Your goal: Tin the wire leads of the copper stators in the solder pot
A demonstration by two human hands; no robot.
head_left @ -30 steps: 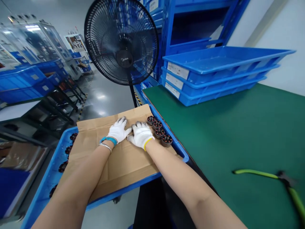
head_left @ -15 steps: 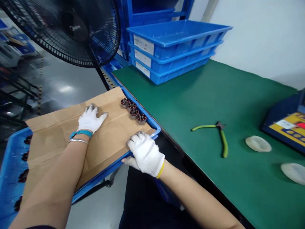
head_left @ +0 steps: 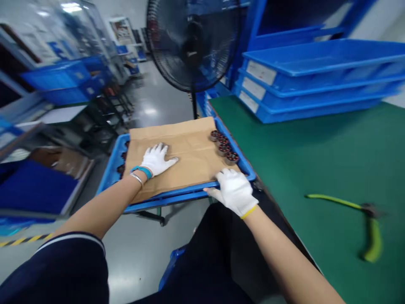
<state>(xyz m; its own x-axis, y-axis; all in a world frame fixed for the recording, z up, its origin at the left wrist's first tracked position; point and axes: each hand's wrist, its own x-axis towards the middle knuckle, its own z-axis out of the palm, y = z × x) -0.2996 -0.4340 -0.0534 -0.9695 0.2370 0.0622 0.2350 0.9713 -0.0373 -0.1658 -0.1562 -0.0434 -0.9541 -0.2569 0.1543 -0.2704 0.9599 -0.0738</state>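
A brown cardboard sheet (head_left: 186,147) lies in a blue tray (head_left: 182,196) and covers most of it. My left hand (head_left: 156,159), in a white glove, rests flat on the sheet with its fingers spread and holds nothing. At the tray's near right corner, my gloved right hand (head_left: 236,190) grips the rim, its fingers over the top and its thumb on the outer side. Several dark ring-shaped parts with reddish spots (head_left: 232,158) sit on the sheet along the right side. More dark parts (head_left: 121,169) show at the tray's left end, partly under the sheet.
To the right is a green worktable (head_left: 300,160), bearing green-handled pliers (head_left: 337,201) and stacked blue trays (head_left: 316,63). A black standing fan (head_left: 193,46) is behind the tray. Blue crates (head_left: 66,80) and shelving are at the left.
My view has swung left, so everything appears farther right and more of the aisle shows. Both hands keep their places on the sheet and the tray rim.
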